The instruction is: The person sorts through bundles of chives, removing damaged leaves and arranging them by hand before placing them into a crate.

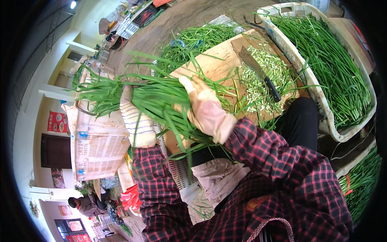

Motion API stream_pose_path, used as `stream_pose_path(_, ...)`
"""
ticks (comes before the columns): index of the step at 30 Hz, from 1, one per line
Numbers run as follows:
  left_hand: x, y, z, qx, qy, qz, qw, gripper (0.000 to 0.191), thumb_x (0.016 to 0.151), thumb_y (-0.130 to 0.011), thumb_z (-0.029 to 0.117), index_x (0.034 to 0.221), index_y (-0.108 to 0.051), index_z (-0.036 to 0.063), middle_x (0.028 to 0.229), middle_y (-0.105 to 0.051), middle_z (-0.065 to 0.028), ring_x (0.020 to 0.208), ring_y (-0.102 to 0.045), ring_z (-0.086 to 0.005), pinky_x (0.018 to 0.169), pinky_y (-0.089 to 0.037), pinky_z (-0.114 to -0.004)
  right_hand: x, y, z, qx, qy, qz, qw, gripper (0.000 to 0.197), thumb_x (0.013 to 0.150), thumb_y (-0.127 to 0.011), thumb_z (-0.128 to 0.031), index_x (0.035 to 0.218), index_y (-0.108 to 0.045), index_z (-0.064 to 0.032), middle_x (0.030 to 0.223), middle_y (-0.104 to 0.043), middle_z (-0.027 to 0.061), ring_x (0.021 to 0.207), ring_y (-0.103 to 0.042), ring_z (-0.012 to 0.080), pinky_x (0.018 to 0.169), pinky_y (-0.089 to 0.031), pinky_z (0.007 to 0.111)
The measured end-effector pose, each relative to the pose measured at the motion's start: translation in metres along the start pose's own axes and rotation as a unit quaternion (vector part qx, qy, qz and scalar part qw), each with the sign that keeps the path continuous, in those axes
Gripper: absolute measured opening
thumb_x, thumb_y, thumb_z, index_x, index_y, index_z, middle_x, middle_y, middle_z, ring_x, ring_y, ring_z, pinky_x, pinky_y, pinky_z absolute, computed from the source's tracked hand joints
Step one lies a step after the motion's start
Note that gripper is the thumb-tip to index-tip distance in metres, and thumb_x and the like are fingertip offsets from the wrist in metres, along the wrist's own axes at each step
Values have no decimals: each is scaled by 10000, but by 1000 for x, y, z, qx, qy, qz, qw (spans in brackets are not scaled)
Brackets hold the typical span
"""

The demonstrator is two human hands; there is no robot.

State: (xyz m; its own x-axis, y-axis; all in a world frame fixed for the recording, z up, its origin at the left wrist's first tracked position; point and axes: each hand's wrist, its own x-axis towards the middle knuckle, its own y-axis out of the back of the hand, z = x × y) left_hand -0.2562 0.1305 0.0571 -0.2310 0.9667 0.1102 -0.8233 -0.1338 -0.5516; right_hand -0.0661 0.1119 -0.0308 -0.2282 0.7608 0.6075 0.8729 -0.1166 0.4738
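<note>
Both my hands wear pale work gloves and hold one large bunch of green Chinese chives point(157, 93). My left hand point(137, 121), in a striped glove, is wrapped around the leafy part, with leaf tips spreading beyond it. My right hand point(205, 106) grips the bunch nearer its other end; some of its fingers are hidden by leaves. Beyond that hand is a wooden cutting board point(211, 63). On it lie many short cut pale stalks point(254, 93) and a cleaver point(257, 68) with a black handle, resting across them.
A white plastic crate point(311, 81) full of chives point(329, 66) stands at the right. Loose greens point(208, 37) lie behind the board. Another crate point(99, 145) stands at the left, near red ties point(131, 196). Another person point(90, 205) is far off at lower left.
</note>
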Motion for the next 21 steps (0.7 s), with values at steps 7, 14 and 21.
stream_pose_path(7,-23,-13,-6,183,-28,-237,954,565,860,-612,297,1331,-412,57,1263,-514,-99,1129,-513,-220,982,-425,-387,38,-4,-27,-72,-20,120,990,335,847,-538,-267,994,-578,32,601,-571,74,564,-580,275,527,-443,381)
stream_pose_path(14,-30,-49,-9,297,-41,-9,954,322,791,-671,95,1088,-599,-7,1037,-638,-108,938,-615,-219,865,-504,-349,27,3,-56,-230,-44,-19,972,357,814,-544,-234,1084,-538,-1,1005,-577,187,1003,-551,296,919,-414,395)
stream_pose_path(21,-20,-9,4,100,-12,112,989,202,841,-616,172,932,-628,-9,898,-640,-111,823,-609,-224,781,-519,-355,-132,3,49,69,-227,-130,963,825,670,-752,-176,1339,-310,18,1143,-544,214,1081,-515,368,948,-409,398)
